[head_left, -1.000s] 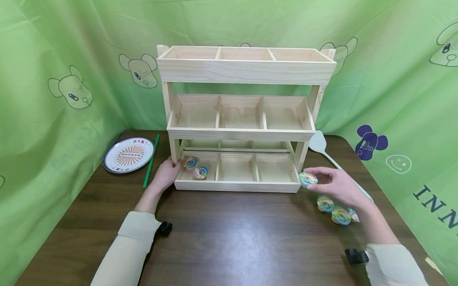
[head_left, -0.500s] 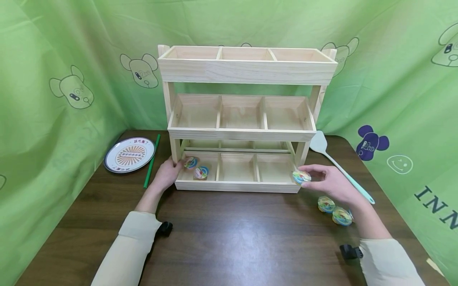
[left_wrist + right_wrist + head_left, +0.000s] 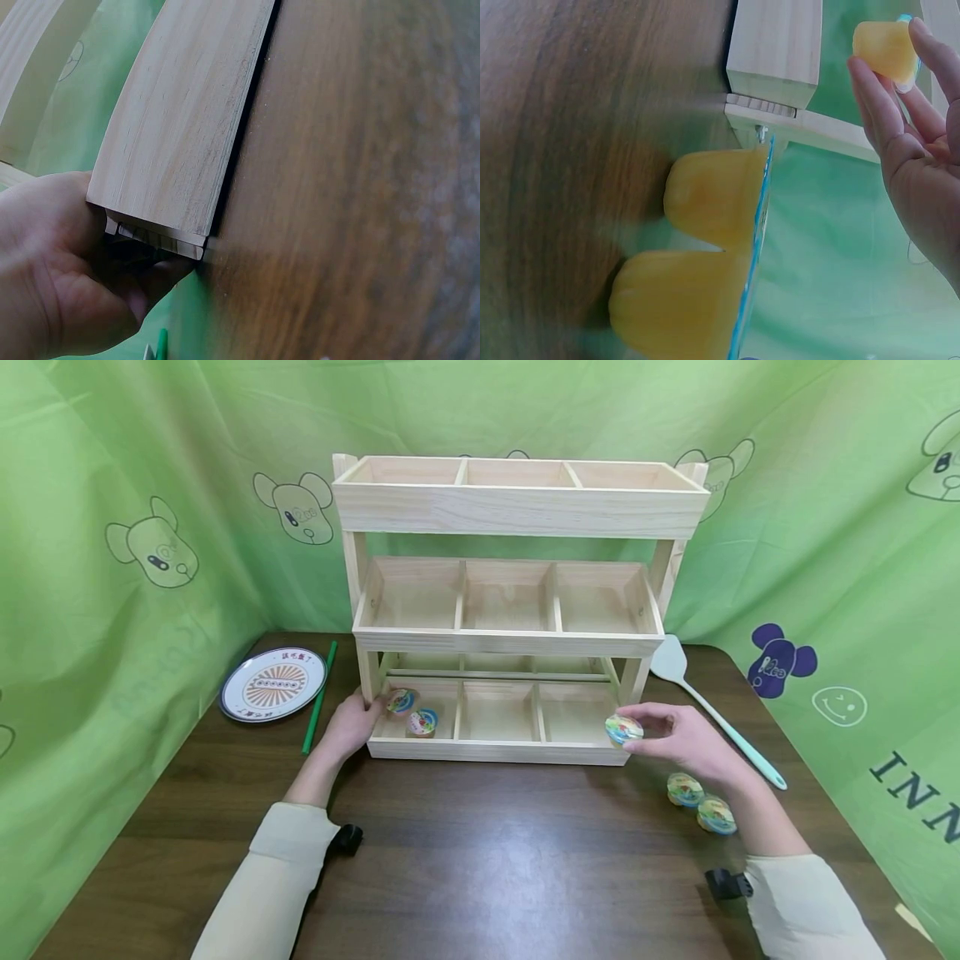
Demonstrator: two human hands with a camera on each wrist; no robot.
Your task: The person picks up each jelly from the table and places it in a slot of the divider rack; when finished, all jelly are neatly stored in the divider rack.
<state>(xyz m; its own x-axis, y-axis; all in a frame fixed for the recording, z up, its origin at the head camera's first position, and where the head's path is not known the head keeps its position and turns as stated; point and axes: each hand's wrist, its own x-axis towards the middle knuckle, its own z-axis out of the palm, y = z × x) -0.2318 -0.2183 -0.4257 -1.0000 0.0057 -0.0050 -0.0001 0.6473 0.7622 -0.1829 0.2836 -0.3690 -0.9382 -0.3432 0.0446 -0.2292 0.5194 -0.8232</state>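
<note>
A three-tier wooden shelf with divided trays stands on the table. My left hand grips the left end of its bottom tray; in the left wrist view the thumb and fingers wrap that tray's corner. Two jelly cups, one reddish and one behind my fingertips' right, sit in the bottom left compartment. At the bottom tray's right end, my right hand pinches a jelly cup between thumb and fingers. The right wrist view shows this cup's yellow body held above the table.
Two more jelly cups stand on the table below my right hand. A pale green spatula lies at the right. At the left are a printed plate and a green stick. A green curtain surrounds the table.
My right hand has moved left with the jelly cup, from beside the shelf's right end to over the bottom tray's right front corner. The left hand has stayed in place.
</note>
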